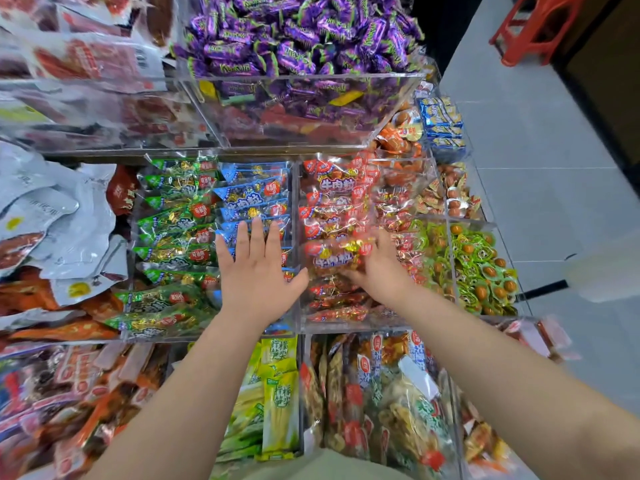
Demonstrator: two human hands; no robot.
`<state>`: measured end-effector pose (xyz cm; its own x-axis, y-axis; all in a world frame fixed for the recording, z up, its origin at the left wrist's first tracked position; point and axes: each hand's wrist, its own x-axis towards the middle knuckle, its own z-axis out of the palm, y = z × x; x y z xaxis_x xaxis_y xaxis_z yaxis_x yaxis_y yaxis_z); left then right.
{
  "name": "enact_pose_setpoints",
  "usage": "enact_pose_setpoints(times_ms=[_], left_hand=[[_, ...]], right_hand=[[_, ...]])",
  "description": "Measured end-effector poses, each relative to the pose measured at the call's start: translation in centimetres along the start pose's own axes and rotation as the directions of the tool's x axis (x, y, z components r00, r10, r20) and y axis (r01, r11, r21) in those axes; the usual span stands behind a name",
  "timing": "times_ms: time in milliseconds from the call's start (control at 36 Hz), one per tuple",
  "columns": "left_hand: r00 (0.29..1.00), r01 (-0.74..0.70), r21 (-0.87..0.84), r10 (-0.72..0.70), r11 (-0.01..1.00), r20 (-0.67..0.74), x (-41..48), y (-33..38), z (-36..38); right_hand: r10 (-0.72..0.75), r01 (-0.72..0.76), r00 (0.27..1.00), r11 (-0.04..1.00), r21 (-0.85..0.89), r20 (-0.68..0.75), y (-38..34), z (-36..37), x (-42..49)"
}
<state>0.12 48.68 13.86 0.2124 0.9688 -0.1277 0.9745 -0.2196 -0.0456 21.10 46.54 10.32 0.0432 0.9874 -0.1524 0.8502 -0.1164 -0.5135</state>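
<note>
Several clear bins (207,336): see-through plastic boxes sit side by side in a shop display. Each likely keeps one kind of snack apart, so a shopper can see and pick.
Far left: silver pouches (45,206) lie loose in a heap outside the middle bins.
Left compartment: green packets (173,223) are stacked flat in a column, labels up.
Next compartment: blue packets (252,192) are stacked the same way, just beside the green ones in the same bin.
Left hand (258,271): flat and palm down, fingers straight and spread. It rests on the near end of the blue stack and holds nothing; it seems to be steadying or pressing the stack level.
Divider: an upright clear wall stands between the two hands and splits blue from red.
Right bin: red packets (332,188) fill it in a looser pile.
Right hand (377,268): reaching into the red bin with fingers curled round one red packet (332,258). The packet sits on top of the pile, blurred. It looks like it is being set in or lifted out; which one cannot be told.
Further right: small green egg packs (481,265) fill a narrower bin.
Above: purple sweets (294,36) are heaped over the rim of a large bin.
Below: yellow-green packets (277,393) stand on edge in a lower bin.
Far right: grey floor (536,168) with a red stool (533,26).
</note>
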Motion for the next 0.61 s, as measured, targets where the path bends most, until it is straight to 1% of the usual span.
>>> enact_pose_setpoints(times_ms=[56,83,111,167,194,222,250,278,306,333,361,417,444,500,528,556,611], left_hand=[[1.0,-0.003,-0.004,0.003,1.0,0.0,0.0,0.0,0.0],[1.0,-0.004,-0.005,0.004,1.0,0.002,0.0,0.1,-0.1],[1.0,-0.002,-0.006,0.002,1.0,0.006,0.0,0.1,-0.2],[1.0,0.012,-0.02,-0.012,1.0,0.022,0.1,0.2,-0.5],[0.999,0.02,-0.046,-0.019,0.999,0.028,0.1,0.3,-0.6],[0.999,0.023,-0.088,-0.02,0.996,0.03,0.2,0.5,-0.8],[1.0,0.013,-0.143,-0.009,0.99,0.026,0.3,0.7,-1.1],[1.0,-0.012,-0.2,0.014,0.98,0.011,0.5,1.0,-1.3],[0.999,-0.049,-0.242,0.047,0.969,-0.014,0.7,1.4,-1.6],[0.996,-0.09,-0.259,0.081,0.962,-0.045,0.9,1.8,-1.8],[0.991,-0.124,-0.253,0.109,0.959,-0.071,1.3,2.2,-2.0],[0.989,-0.141,-0.228,0.126,0.963,-0.077,2.0,2.6,-2.0],[0.992,-0.125,-0.228,0.114,0.965,-0.062,2.3,2.6,-1.9],[0.996,-0.086,-0.236,0.081,0.968,-0.031,2.7,2.4,-1.5],[0.997,-0.08,-0.232,0.075,0.97,-0.029,2.8,2.2,-1.3],[0.996,-0.083,-0.227,0.078,0.97,-0.034,2.8,2.1,-1.1],[0.995,-0.095,-0.24,0.087,0.966,-0.043,2.8,2.1,-0.8]], right_hand=[[0.025,-0.024,0.999,0.999,-0.045,0.025,0.0,0.6,-0.3],[0.053,-0.052,0.998,0.998,-0.021,0.037,-0.1,0.6,-0.1],[0.087,-0.089,0.994,0.996,0.032,0.061,-0.4,0.4,0.2],[0.173,-0.197,0.973,0.968,0.156,0.151,-1.0,-0.5,0.6],[0.217,-0.256,0.961,0.935,0.247,0.174,-1.3,-0.9,0.7],[0.252,-0.289,0.957,0.886,0.363,0.145,-1.5,-1.3,0.8],[0.284,-0.282,0.956,0.835,0.472,0.07,-1.7,-1.5,0.9],[0.308,-0.246,0.951,0.802,0.544,-0.024,-1.9,-1.7,1.1],[0.321,-0.212,0.942,0.792,0.573,-0.095,-2.0,-1.8,1.2],[0.318,-0.187,0.939,0.789,0.586,-0.129,-2.1,-1.8,1.3],[0.307,-0.179,0.944,0.783,0.596,-0.12,-2.2,-1.9,1.6],[0.292,-0.201,0.956,0.731,0.652,-0.033,-2.3,-2.1,2.2],[0.304,-0.219,0.953,0.678,0.701,0.003,-2.4,-2.4,2.7],[0.38,-0.252,0.924,0.541,0.803,0.034,-2.6,-3.1,4.1],[0.413,-0.266,0.91,0.493,0.828,0.046,-2.8,-3.4,4.9],[0.425,-0.275,0.904,0.481,0.833,0.053,-2.9,-3.5,5.6],[0.394,-0.261,0.918,0.516,0.816,0.045,-3.2,-3.4,6.4]])
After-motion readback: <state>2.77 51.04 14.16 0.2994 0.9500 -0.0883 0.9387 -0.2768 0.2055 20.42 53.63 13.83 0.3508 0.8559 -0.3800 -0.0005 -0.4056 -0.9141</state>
